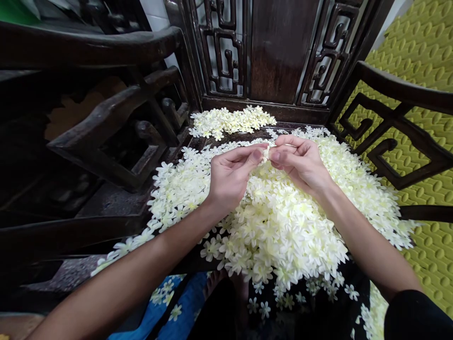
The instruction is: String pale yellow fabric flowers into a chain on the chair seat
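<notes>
A big heap of pale yellow-white cloth flowers covers the seat of a dark carved wooden chair. Above the heap, my left hand and my right hand meet fingertip to fingertip. Both pinch one small white flower between thumb and fingers. A smaller, separate pile of flowers lies at the back of the seat, near the chair's backrest.
The chair's armrests stand right and left of the seat. A second dark wooden chair is at the left. Yellow-green patterned matting covers the floor at right. Blue flowered fabric and loose fallen flowers lie below the seat's front edge.
</notes>
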